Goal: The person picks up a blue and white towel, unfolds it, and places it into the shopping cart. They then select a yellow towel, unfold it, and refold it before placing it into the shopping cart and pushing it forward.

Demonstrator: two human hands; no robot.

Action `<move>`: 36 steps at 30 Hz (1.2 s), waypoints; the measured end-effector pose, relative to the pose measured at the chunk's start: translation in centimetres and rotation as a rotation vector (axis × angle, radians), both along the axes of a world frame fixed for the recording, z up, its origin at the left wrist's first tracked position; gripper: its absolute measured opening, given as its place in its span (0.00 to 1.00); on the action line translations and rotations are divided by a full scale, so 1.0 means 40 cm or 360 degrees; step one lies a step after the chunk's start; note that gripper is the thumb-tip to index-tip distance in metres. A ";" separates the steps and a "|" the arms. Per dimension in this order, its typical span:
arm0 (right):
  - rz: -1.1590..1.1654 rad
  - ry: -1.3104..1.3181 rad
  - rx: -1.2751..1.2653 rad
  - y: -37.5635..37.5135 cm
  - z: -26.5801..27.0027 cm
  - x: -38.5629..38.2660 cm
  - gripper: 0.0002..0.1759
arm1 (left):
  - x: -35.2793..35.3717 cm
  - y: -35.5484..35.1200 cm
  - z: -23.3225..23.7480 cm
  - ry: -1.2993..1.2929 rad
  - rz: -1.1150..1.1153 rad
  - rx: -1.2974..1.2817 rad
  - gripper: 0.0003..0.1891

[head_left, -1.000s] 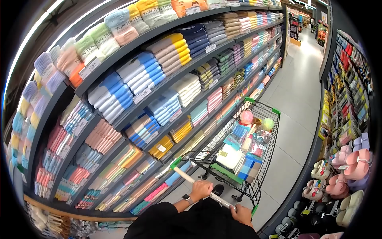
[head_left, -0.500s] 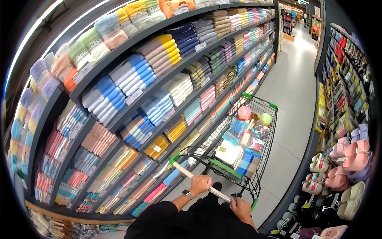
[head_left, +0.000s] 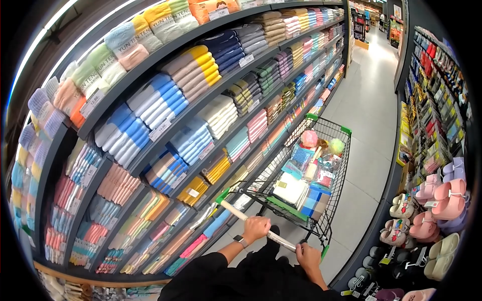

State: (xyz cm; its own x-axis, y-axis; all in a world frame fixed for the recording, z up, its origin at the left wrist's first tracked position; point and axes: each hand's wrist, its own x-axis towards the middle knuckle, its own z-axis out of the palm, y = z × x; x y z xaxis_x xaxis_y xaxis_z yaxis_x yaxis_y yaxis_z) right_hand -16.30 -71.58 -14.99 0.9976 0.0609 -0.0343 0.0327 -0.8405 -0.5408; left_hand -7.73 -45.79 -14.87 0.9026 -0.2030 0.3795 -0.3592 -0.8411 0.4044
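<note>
Both my hands grip the handle of a shopping cart (head_left: 335, 200) in front of me. My left hand (head_left: 256, 228), with a watch on its wrist, is wrapped round the middle of the pale handle bar (head_left: 233, 209). Toward the bar's right end, my right hand (head_left: 308, 254) is closed on it too. Inside the cart lie a white folded towel (head_left: 290, 188), a blue checked towel (head_left: 316, 201), a pink bath puff (head_left: 309, 138), a pale green puff (head_left: 336, 146) and several packaged goods, partly overlapping.
Long shelves of folded towels (head_left: 155, 95) run along the left, close to the cart. On the right are hanging packaged goods (head_left: 437, 110) and a low display of slippers and clogs (head_left: 448, 195). A tiled aisle (head_left: 369, 100) stretches ahead, with a distant person (head_left: 382, 20).
The view has shifted slightly, with the towel shelves sliding a little left and down at the near end. Both hands keep their hold on the cart handle.
</note>
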 end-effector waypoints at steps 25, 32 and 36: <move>-0.0434 0.0110 -0.0343 -0.069 -0.031 0.353 0.15 | 0.343 -0.093 -0.019 -0.0011 -0.0326 -0.0073 0.12; -0.0441 -0.0100 -0.0256 -0.085 -0.025 0.392 0.11 | 0.386 -0.105 -0.021 0.0005 -0.0378 -0.0011 0.12; -0.0440 -0.0096 -0.0237 -0.103 -0.033 0.412 0.11 | 0.402 -0.122 -0.028 -0.0007 -0.0359 0.0024 0.12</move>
